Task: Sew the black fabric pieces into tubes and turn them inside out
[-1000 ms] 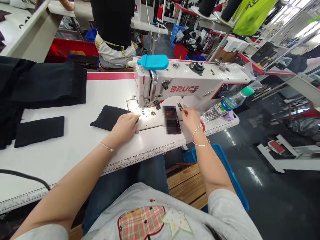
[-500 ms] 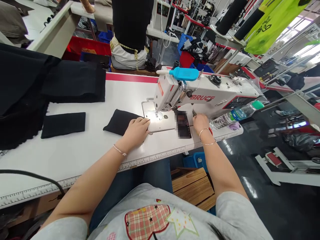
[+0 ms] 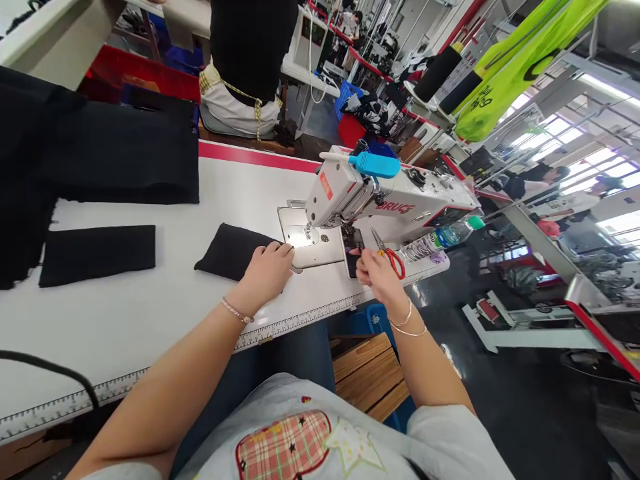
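Left of the needle, mid-frame, a black cloth piece [image 3: 225,253] lies partly under the left hand [image 3: 270,270], palm down, fingers loosely together; its thumb is hidden, so I can't tell if it pinches. The right hand [image 3: 379,275] curls at the edge of a phone [image 3: 351,238]; whether its fingertips hold anything, I can't make out. I'd judge this a pause; stitching would call for guiding the cloth flat under the Bruce sewing machine [image 3: 405,197]. On the white tabletop [image 3: 175,307], dark fabric [image 3: 125,147] covers the upper left, then come red-handled scissors [image 3: 396,261] and a bottle [image 3: 440,239]. Beyond, a person in black [image 3: 253,53] sits upper centre; lime-green fabric [image 3: 480,113] hangs upper right.
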Demonstrator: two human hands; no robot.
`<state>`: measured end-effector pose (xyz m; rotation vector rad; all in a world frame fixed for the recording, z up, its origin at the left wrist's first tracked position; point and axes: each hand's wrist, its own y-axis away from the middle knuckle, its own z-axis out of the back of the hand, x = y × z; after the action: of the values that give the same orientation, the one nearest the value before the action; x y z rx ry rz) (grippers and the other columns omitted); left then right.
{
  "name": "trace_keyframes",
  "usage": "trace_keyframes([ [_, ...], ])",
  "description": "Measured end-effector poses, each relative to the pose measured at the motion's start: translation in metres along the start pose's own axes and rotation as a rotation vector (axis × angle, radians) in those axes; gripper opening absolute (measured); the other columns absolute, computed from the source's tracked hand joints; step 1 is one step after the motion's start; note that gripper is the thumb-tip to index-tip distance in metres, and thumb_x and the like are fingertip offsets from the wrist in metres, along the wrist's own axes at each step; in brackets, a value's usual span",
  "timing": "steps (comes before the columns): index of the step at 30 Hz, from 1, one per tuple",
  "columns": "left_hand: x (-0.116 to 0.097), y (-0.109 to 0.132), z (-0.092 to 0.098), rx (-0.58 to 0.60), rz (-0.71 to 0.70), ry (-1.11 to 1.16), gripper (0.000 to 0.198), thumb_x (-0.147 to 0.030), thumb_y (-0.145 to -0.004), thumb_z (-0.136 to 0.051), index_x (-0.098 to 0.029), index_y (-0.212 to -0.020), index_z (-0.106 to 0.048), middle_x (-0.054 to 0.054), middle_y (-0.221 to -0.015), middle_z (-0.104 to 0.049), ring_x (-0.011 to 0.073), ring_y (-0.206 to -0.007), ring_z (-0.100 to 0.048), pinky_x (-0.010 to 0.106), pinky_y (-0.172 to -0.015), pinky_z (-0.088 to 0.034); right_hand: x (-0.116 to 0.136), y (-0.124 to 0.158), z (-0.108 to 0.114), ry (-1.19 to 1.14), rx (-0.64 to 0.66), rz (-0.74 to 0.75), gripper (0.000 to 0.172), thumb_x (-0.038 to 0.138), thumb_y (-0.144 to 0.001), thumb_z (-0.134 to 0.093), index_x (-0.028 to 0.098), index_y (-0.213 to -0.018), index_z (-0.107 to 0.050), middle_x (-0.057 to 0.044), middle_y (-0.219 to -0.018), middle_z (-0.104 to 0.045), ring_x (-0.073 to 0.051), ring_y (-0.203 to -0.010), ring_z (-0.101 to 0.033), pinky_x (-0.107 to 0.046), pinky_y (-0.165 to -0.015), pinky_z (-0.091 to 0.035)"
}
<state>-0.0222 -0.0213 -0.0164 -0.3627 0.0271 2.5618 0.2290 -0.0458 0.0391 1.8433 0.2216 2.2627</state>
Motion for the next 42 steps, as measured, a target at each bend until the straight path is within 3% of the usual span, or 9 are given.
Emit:
trace_keyframes([
  [5, 0.003, -0.004, -0.009, -0.006, -0.01, 0.015, 0.037, -0.024, -0.091, -0.052, -0.017, -0.127, -0.053, 0.011, -0.138, -0.054, 0.029, -0.126, -0.045, 0.045, -0.099, -0.038, -0.005, -0.003, -0.027, -0.142, 0.048, -0.134, 0.052, 0.068, -0.082, -0.054, 0.016, -0.086, -0.061, 0.012, -0.051, -0.025, -0.003, -0.037, -0.017, -0.02, -0.04, -0.01],
  [10, 0.003, 0.0, -0.003, 0.01, -0.007, 0.032, 0.034, -0.022, -0.091, -0.05, -0.017, -0.125, -0.054, 0.01, -0.137, -0.054, 0.0272, -0.126, -0.046, 0.042, -0.097, -0.039, -0.014, 0.006, -0.037, -0.074, -0.01, -0.032, 0.059, 0.074, -0.084, -0.042, 0.018, -0.089, -0.059, 0.011, -0.049, -0.027, -0.006, -0.037, -0.024, -0.021, -0.04, -0.017],
  [13, 0.002, 0.002, 0.003, 0.019, -0.003, 0.04, 0.034, -0.022, -0.091, -0.05, -0.017, -0.124, -0.055, 0.01, -0.139, -0.053, 0.0276, -0.127, -0.045, 0.042, -0.097, -0.039, -0.019, 0.015, -0.047, 0.154, -0.106, 0.043, 0.049, 0.067, -0.085, -0.046, 0.019, -0.085, -0.059, 0.007, -0.051, -0.04, -0.009, -0.042, -0.038, -0.022, -0.043, -0.029],
  [15, 0.001, 0.002, 0.005, 0.024, -0.002, 0.042, 0.034, -0.022, -0.091, -0.051, -0.017, -0.125, -0.055, 0.01, -0.14, -0.052, 0.0279, -0.128, -0.045, 0.043, -0.098, -0.039, -0.023, 0.016, -0.055, 0.245, -0.1, 0.034, 0.039, 0.056, -0.086, -0.052, 0.019, -0.076, -0.058, 0.004, -0.054, -0.046, -0.009, -0.046, -0.043, -0.022, -0.046, -0.032],
  [18, 0.0, 0.002, 0.005, 0.029, 0.001, 0.041, 0.036, -0.022, -0.091, -0.052, -0.017, -0.126, -0.054, 0.01, -0.142, -0.051, 0.0283, -0.128, -0.045, 0.043, -0.099, -0.039, -0.024, 0.004, -0.066, 0.266, -0.043, -0.049, 0.034, 0.042, -0.09, -0.05, 0.018, -0.067, -0.058, 0.004, -0.054, -0.046, -0.008, -0.043, -0.038, -0.022, -0.044, -0.027],
  [22, -0.001, 0.002, 0.004, 0.028, 0.001, 0.034, 0.036, -0.023, -0.091, -0.054, -0.016, -0.126, -0.054, 0.01, -0.142, -0.051, 0.0282, -0.127, -0.045, 0.044, -0.099, -0.039, -0.012, -0.02, -0.076, 0.26, 0.012, -0.175, 0.029, 0.031, -0.094, -0.044, 0.016, -0.08, -0.064, 0.005, -0.057, -0.045, -0.005, -0.039, -0.026, -0.022, -0.041, -0.017],
  [29, -0.001, 0.003, 0.003, 0.016, -0.001, 0.026, 0.033, -0.023, -0.091, -0.052, -0.015, -0.124, -0.055, 0.011, -0.138, -0.054, 0.0284, -0.125, -0.047, 0.043, -0.098, -0.039, 0.018, -0.043, -0.086, 0.269, 0.087, -0.342, 0.02, 0.024, -0.09, -0.052, 0.012, -0.077, -0.062, 0.005, -0.055, -0.043, -0.003, -0.038, -0.025, -0.021, -0.038, -0.011],
  [36, -0.001, 0.002, 0.004, 0.024, 0.003, 0.037, 0.034, -0.023, -0.091, -0.052, -0.017, -0.125, -0.055, 0.012, -0.138, -0.054, 0.0289, -0.126, -0.046, 0.043, -0.098, -0.04, 0.028, -0.051, -0.091, 0.316, 0.099, -0.398, 0.015, 0.018, -0.084, -0.058, 0.011, -0.07, -0.061, 0.005, -0.049, -0.042, -0.002, -0.036, -0.02, -0.02, -0.035, -0.01],
  [42, -0.002, 0.003, 0.006, 0.033, 0.003, 0.05, 0.034, -0.021, -0.091, -0.05, -0.016, -0.124, -0.055, 0.013, -0.138, -0.053, 0.0296, -0.127, -0.046, 0.044, -0.099, -0.039, 0.023, -0.053, -0.092, 0.323, 0.083, -0.34, 0.016, 0.017, -0.08, -0.06, 0.012, -0.065, -0.06, 0.005, -0.047, -0.043, -0.002, -0.036, -0.023, -0.02, -0.035, -0.01],
])
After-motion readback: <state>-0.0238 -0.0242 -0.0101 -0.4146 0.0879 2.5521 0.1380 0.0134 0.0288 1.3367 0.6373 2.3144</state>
